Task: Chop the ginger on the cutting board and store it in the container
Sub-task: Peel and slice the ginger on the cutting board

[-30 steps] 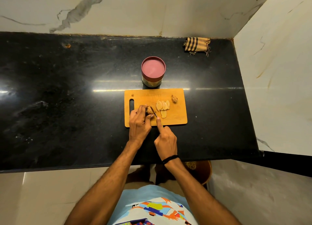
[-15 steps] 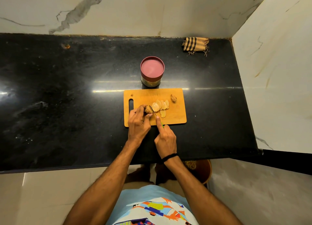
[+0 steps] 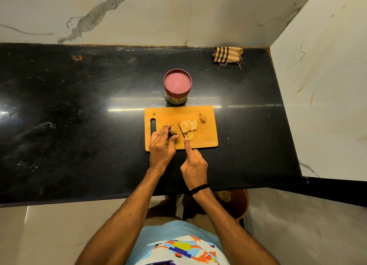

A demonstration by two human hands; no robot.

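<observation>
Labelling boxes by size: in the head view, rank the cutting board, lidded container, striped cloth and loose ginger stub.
Largest: cutting board.
Next: lidded container and striped cloth, too alike to rank.
Smallest: loose ginger stub.

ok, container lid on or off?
On. The maroon lid caps the container, which stands upright behind the cutting board.

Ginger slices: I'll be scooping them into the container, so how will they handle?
Probably light and stiff: the ginger slices look thin yet keep flat shapes. Unlikely to roll; they lie flat and overlapping on the cutting board, so may slide together.
</observation>
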